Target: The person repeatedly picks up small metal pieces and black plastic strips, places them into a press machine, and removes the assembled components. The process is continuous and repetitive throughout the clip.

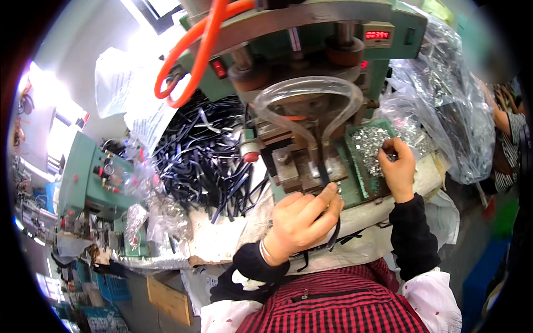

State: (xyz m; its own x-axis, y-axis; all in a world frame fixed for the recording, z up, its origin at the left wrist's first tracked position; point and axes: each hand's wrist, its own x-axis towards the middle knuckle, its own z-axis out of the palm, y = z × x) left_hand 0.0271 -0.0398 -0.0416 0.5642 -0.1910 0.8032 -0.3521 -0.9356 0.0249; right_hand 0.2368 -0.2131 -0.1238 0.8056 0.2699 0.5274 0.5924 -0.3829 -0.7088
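Observation:
My left hand [302, 219] is closed on a narrow black strap [323, 174], fingertips pinching it at the front of a metal die block [291, 166]. The strap's far end lies in the die; a loose end hangs below my fingers. To the right, my right hand [400, 171] is over a green tray [356, 175] of small shiny metal pieces [367, 141]. Thumb and forefinger curl together there, and whatever they hold is too small to make out. A bent clear tube [311, 84] loops above the die, under the green press [311, 19].
Left of the die lies a large heap of black straps [202, 150]. A red push button [251, 157] juts out beside it. An orange hose [205, 53] hangs at the upper left. Clear plastic bags [452, 105] crowd the right, where another person's arm [502, 119] shows.

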